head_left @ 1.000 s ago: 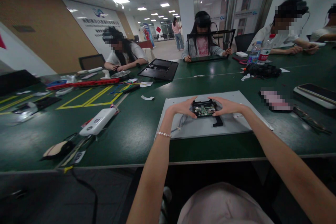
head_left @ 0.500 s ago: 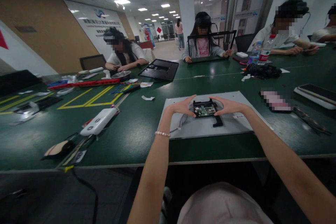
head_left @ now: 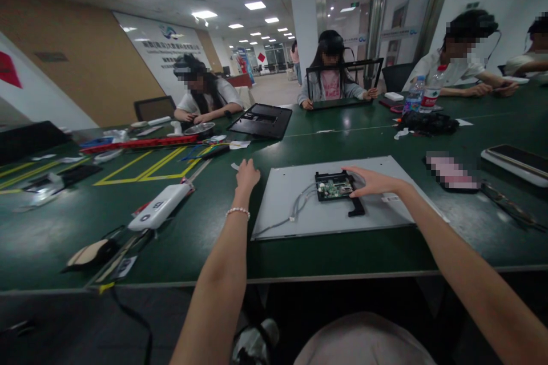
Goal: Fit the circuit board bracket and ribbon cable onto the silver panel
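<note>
A green circuit board (head_left: 331, 189) sits in a black plastic bracket (head_left: 356, 208) on a grey flat panel (head_left: 286, 182). My right hand (head_left: 377, 181) grips the bracket's right side, fingers at its upper corner and thumb at the lower one. Grey cables (head_left: 295, 211) run from the board across the panel's left part. Beyond the panel's left edge, my left hand (head_left: 247, 178) is over the table with its fingers curled; their tips are hidden. A white paper strip (head_left: 235, 166) shows partly beside it, and whether the fingers hold it is unclear.
On the left lie a white power strip (head_left: 159, 208) and a computer mouse (head_left: 92, 254). A phone (head_left: 456, 174) and eyeglasses (head_left: 509, 202) lie right of the panel. Across the table are a black cover (head_left: 261, 121), bottles (head_left: 430, 94) and several people, one holding a black frame (head_left: 342, 104).
My left hand has let go of the bracket and moved left, off the panel, over the paper strip. My right hand has stayed at the bracket. The view has tilted slightly up.
</note>
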Tool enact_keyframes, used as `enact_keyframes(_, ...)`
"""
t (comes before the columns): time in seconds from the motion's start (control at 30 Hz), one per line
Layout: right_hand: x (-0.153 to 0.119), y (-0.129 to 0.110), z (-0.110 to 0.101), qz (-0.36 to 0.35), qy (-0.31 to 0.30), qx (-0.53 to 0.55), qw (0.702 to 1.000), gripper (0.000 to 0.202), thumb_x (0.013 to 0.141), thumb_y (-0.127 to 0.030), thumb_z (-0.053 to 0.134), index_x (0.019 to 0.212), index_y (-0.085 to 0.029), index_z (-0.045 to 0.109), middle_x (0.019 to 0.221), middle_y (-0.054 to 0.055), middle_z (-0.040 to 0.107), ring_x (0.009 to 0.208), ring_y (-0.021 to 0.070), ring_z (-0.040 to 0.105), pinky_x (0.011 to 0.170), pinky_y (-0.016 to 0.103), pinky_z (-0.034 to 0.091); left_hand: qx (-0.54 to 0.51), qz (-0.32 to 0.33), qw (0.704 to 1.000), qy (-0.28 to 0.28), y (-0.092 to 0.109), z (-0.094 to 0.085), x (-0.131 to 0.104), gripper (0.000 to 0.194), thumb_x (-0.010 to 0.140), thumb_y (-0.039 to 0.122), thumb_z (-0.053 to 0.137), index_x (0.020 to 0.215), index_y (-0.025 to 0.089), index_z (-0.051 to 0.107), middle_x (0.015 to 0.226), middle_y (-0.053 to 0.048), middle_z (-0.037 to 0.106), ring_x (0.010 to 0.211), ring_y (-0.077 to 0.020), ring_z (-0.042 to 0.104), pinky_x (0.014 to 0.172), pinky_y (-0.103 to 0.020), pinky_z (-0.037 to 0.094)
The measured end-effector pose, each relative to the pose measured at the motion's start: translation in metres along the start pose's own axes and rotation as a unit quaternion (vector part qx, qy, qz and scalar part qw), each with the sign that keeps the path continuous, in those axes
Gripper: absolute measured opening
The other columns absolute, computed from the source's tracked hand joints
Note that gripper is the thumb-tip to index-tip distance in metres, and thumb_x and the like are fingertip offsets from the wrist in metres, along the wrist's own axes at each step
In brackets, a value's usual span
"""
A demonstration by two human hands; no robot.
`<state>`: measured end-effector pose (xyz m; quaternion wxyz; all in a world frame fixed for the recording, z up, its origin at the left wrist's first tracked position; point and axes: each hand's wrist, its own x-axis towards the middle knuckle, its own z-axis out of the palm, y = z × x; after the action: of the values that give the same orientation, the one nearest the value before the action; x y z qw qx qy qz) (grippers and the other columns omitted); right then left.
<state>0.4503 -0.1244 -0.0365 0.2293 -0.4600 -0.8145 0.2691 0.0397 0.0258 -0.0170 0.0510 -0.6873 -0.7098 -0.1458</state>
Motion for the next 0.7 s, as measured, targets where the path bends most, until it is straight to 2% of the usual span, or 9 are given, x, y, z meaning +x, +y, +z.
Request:
enact_keyframes(0.1,0.001,0.0,0.001,0.003,0.0,0.0,1.0,0.093,0.072,-0.053,0.072,0.151,-0.029,0.028,0.153,0.008,0.034,0.138,0.0334,0.034,0.115,0.051,0.026,0.009,0.0,1.0,-0.015,-0.01,0.006,0.008,0.046,0.092,0.025,0.041,0.137,0.012,0.046,0.136,-0.02,0.051,0.125,-0.0284,0.05,0.1,-0.038,0.042)
enact_keyframes(0.2,0.002,0.0,0.001,0.005,-0.004,-0.003,1.0,0.093,0.073,-0.054,0.071,0.151,-0.029,0.028,0.154,0.008,0.033,0.139,0.0322,0.033,0.115,0.05,0.026,0.033,-0.034,0.998,-0.028,-0.011,0.005,0.018,0.038,0.092,0.021,0.039,0.124,0.012,0.057,0.118,-0.019,0.063,0.113,-0.0289,0.059,0.092,-0.038,0.047)
enact_keyframes(0.33,0.003,0.0,0.001,0.009,-0.002,-0.007,1.0,0.093,0.073,-0.054,0.071,0.151,-0.027,0.028,0.155,0.008,0.032,0.14,0.0322,0.032,0.116,0.05,0.025,0.077,-0.034,0.996,-0.023,-0.014,-0.003,0.024,0.036,0.088,0.011,0.037,0.109,0.014,0.066,0.11,-0.018,0.067,0.107,-0.027,0.061,0.088,-0.034,0.047)
enact_keyframes(0.47,0.004,0.002,0.003,-0.003,0.003,-0.011,1.0,0.093,0.073,-0.054,0.071,0.151,-0.028,0.029,0.154,0.008,0.033,0.14,0.0323,0.032,0.116,0.051,0.024,0.104,-0.018,0.994,0.0,-0.017,-0.012,0.021,0.037,0.086,0.009,0.037,0.106,0.014,0.068,0.107,-0.016,0.068,0.105,-0.0258,0.062,0.087,-0.032,0.047)
enact_keyframes(0.7,0.002,0.009,0.005,-0.005,0.002,0.0,1.0,0.092,0.074,-0.054,0.071,0.151,-0.03,0.028,0.156,0.007,0.03,0.141,0.0318,0.029,0.116,0.051,0.023,0.107,-0.005,0.994,0.004,0.0,-0.028,0.014,0.038,0.085,0.01,0.039,0.108,0.017,0.068,0.106,-0.014,0.068,0.102,-0.0264,0.062,0.082,-0.033,0.047)
